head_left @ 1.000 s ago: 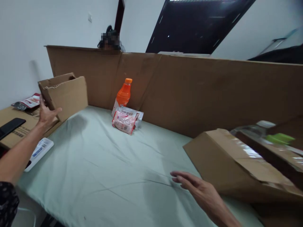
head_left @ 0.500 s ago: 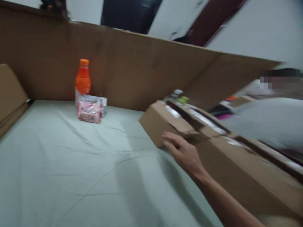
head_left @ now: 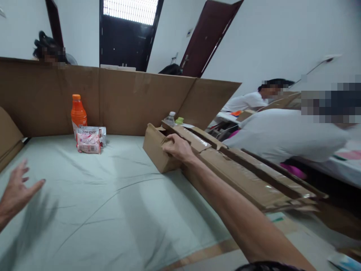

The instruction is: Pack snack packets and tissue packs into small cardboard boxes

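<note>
My right hand (head_left: 178,147) reaches out to a small cardboard box (head_left: 158,150) on the pale green cloth (head_left: 107,195), its fingers curled over the box's upper edge. The fingertips press on the cardboard near the top right corner. At the far left my left hand (head_left: 17,188) hovers over the cloth with fingers spread, touching nothing. Farther back stand an orange drink bottle (head_left: 79,113) and, before it, a red-and-white packet (head_left: 88,143) leaning against a silver packet (head_left: 103,136).
A tall cardboard wall (head_left: 121,98) closes off the back. Long folded cardboard (head_left: 239,171) runs along the right side, with a clear bottle (head_left: 170,119) and a green-capped bottle (head_left: 179,121) behind it. People in white shirts (head_left: 284,131) sit to the right.
My right hand has moved from beside the box onto its top edge and closed there. My left hand has come into view at the left. The camera view has shifted.
</note>
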The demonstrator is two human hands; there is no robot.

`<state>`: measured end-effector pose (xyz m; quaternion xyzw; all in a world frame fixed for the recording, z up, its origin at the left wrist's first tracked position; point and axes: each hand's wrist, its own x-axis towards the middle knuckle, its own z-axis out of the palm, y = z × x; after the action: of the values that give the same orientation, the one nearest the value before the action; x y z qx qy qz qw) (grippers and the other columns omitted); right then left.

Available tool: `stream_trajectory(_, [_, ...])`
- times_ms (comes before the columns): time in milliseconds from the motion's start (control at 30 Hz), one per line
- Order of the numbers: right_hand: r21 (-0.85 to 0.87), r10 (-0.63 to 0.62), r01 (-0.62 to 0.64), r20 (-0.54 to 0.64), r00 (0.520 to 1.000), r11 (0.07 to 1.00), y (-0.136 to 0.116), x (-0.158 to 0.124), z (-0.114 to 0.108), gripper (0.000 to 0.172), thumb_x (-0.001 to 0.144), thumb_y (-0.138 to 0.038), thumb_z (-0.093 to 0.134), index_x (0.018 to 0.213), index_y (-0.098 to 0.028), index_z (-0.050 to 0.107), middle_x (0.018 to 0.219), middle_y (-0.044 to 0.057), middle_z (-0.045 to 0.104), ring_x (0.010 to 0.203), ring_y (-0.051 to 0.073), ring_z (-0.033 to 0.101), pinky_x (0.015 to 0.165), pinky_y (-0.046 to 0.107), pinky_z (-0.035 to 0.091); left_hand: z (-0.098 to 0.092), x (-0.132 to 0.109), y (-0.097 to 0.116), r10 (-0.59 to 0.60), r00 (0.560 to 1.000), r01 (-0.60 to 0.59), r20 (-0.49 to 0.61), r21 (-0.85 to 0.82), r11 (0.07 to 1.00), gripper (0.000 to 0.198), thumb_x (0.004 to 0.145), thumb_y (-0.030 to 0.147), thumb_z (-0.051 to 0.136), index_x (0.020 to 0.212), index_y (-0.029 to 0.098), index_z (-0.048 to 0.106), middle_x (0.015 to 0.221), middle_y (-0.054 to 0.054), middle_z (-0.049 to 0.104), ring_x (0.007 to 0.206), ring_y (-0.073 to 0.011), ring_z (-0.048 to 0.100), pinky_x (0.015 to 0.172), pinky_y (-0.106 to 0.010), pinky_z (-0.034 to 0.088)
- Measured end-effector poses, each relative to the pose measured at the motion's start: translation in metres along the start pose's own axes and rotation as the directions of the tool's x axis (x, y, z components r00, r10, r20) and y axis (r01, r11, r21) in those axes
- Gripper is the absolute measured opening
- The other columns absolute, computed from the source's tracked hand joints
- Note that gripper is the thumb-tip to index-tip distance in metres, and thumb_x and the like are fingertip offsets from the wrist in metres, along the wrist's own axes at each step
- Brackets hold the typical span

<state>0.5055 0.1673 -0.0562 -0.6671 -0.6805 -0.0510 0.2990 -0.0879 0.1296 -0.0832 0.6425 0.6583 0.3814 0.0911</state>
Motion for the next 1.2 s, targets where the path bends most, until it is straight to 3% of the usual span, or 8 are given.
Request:
stream_trajectory(133, [-0.020,-0.062,0.064,0.091,0.994,0.998,-0.040,-0.048,-0.017,0.031,0.072,-0.019,0.067,0.102,-0.023,0.067,0.082,0.002,0.073,0.076,0.022,0.067,0.074,0.031,0.048,0.035,-0.042,0.045,0.337,0.927,-0.322,0.163,-0.112,0.940,0.075,0.089,0.056,0.068,0.155,0.040,0.036,0.158,-0.009,0.044,0.133,-0.0408,0.059,0.098,-0.059,0.060])
stream_trajectory(267, [0.051,-0.343,0.339,0.137,0.929,0.939,-0.077,-0.112,-0.052,0.015,0.084,-0.016,0.058,0.096,-0.022,0.065,0.087,0.005,0.073,0.079,0.020,0.065,0.074,0.031,0.046,0.056,-0.066,0.087,0.526,0.804,-0.457,0.275,-0.279,0.844,0.086,0.092,0.046,0.070,0.163,0.041,0.023,0.166,-0.012,0.033,0.145,-0.0407,0.048,0.108,-0.060,0.054])
stream_trajectory(433, [0.228,-0.587,0.554,0.113,0.802,0.801,-0.111,-0.167,-0.099,0.014,0.094,-0.010,0.054,0.090,-0.023,0.059,0.080,0.002,0.070,0.072,0.017,0.061,0.074,0.031,0.048,0.083,-0.076,0.106,0.610,0.656,-0.325,0.444,-0.563,0.760,0.119,0.084,0.053,0.082,0.166,0.045,-0.004,0.176,-0.016,0.002,0.160,-0.0477,0.015,0.122,-0.073,0.028])
stream_trajectory(667, [0.537,-0.605,0.350,0.429,0.671,0.768,-0.131,-0.198,-0.151,0.026,0.103,-0.040,0.060,0.120,-0.024,0.072,0.113,0.010,0.079,0.111,0.023,0.072,0.099,0.035,0.056,0.118,-0.081,0.128,0.668,0.462,-0.166,0.584,-0.683,0.712,0.141,0.073,0.064,0.087,0.167,0.031,-0.014,0.176,-0.021,0.004,0.160,-0.0458,0.015,0.127,-0.066,0.019])
stream_trajectory(733, [0.571,-0.549,0.216,0.511,0.661,0.792,-0.131,-0.192,-0.154,0.037,0.108,-0.047,0.047,0.118,-0.024,0.074,0.109,0.010,0.080,0.101,0.021,0.075,0.088,0.030,0.059,0.123,-0.082,0.135,0.670,0.453,-0.150,0.588,-0.691,0.707,0.140,0.075,0.065,0.085,0.167,0.029,-0.014,0.176,-0.021,0.004,0.160,-0.0459,0.017,0.128,-0.065,0.020])
stream_trajectory(833, [0.498,-0.411,0.112,0.546,0.730,0.860,-0.128,-0.170,-0.141,0.040,0.109,-0.039,0.039,0.107,-0.022,0.076,0.096,0.006,0.080,0.080,0.016,0.074,0.073,0.025,0.057,0.127,-0.085,0.138,0.656,0.480,-0.141,0.582,-0.687,0.713,0.142,0.074,0.067,0.085,0.166,0.027,-0.016,0.175,-0.023,0.006,0.158,-0.0480,0.020,0.126,-0.067,0.024])
stream_trajectory(967, [0.185,-0.343,0.290,0.558,0.756,0.939,-0.126,-0.134,-0.107,0.028,0.097,-0.020,0.058,0.120,-0.019,0.072,0.118,0.012,0.077,0.106,0.024,0.072,0.089,0.034,0.056,0.125,-0.095,0.134,0.649,0.519,-0.177,0.556,-0.673,0.718,0.142,0.073,0.058,0.089,0.167,0.030,-0.014,0.176,-0.020,0.006,0.159,-0.0472,0.018,0.126,-0.067,0.023])
stream_trajectory(1200, [0.231,-0.382,0.390,0.846,0.371,0.891,-0.146,-0.098,-0.102,0.046,0.088,-0.043,0.073,0.127,-0.019,0.072,0.100,0.008,0.079,0.086,0.023,0.073,0.072,0.028,0.051,0.107,-0.112,0.124,0.679,0.526,-0.245,0.512,-0.673,0.698,0.124,0.080,0.054,0.084,0.168,0.034,0.000,0.176,-0.012,0.012,0.160,-0.0451,0.017,0.130,-0.065,0.016])
